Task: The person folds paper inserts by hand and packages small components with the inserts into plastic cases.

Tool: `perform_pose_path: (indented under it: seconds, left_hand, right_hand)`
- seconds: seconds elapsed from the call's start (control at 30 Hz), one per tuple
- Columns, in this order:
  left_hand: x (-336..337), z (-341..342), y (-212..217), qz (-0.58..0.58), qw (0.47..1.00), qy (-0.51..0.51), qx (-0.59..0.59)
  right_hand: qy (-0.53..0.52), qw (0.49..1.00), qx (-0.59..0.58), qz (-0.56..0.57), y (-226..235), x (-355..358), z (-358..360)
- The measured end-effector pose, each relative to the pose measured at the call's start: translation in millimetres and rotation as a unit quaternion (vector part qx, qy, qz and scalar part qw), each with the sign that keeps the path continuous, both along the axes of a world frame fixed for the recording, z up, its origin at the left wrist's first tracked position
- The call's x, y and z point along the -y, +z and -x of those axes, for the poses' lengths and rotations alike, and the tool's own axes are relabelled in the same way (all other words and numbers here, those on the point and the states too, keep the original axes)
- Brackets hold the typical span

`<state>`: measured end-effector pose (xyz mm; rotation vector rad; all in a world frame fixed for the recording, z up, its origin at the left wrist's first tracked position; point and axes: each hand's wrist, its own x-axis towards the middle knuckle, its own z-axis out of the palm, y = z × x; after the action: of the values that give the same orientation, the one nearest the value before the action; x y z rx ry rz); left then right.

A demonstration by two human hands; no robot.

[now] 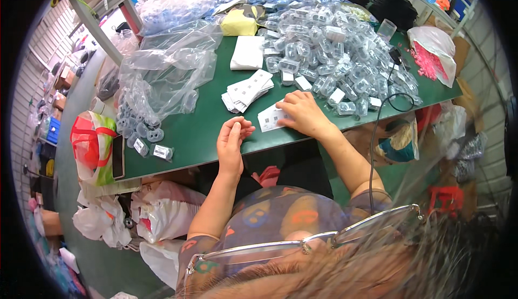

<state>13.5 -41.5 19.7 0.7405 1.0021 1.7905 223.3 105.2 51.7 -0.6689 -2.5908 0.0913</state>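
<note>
- A white plastic bag (431,48) at the table's far right corner lies open with pink bits inside.
- Clear plastic bags (162,77) on my left hold small round pieces.
- My right hand (302,113) presses flat on a white printed card (270,118) lying on the green table (199,131) near its front edge.
- My left hand (231,140) hovers loosely curled, holding nothing, just beside the card.
- A heap of clear blister shells (334,51) lies beyond.

We see the card stack (247,90) beyond our left fingers (237,129); the sheet (270,119) lies under our right fingers (288,104).
</note>
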Motion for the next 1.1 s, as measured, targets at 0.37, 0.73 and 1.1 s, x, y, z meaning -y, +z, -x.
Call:
perform_pose_path:
  seconds: [0.37, 0.73, 1.1]
  left_hand:
    - [0.8, -27.5, 4.1, 0.034, 0.997, -0.066, 0.011]
    - [-8.3, -20.7, 2.6, -0.045, 0.989, -0.041, -0.136]
    - [-5.1, -13.5, -9.1, -0.045, 0.987, -0.012, -0.157]
  right_hand:
    - [0.013, 0.791, -0.413, 0.451, -7.2, 8.9, 12.3]
    - [0.071, 0.946, -0.264, 0.178, 30.9, 36.6, 20.6]
    - [0.044, 0.597, -0.528, 0.603, 16.4, 28.5, 30.1]
